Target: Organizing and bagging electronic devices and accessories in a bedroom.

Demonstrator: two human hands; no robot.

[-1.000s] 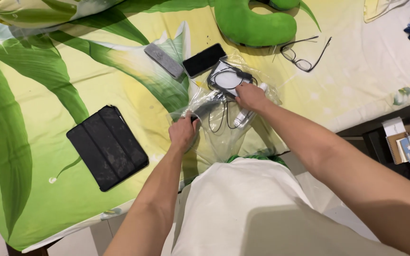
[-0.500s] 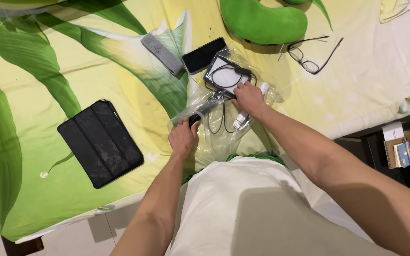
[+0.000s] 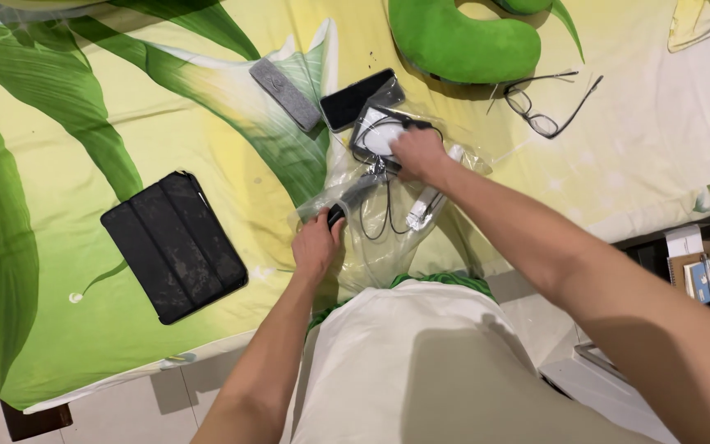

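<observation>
we see a bed (image 3: 84, 123) under a sheet printed with big green leaves on yellow, and everything lies on it. at the top edge sits a green neck pillow (image 3: 445, 37). to the left lies a black folding tablet case (image 3: 172, 245), well apart from the rest. in the middle is a clear plastic bag (image 3: 388, 205) with a white flat device (image 3: 375, 136), black cables and a white stick-shaped item inside. our left hand (image 3: 315, 242) is closed on the bag's near edge, pinching it beside a dark object. our right hand (image 3: 417, 153) reaches into the bag, fingers curled onto the white device. just beyond the bag lie a black phone (image 3: 353, 99) and a grey case (image 3: 285, 82); black glasses (image 3: 548, 103) lie to the right.
</observation>
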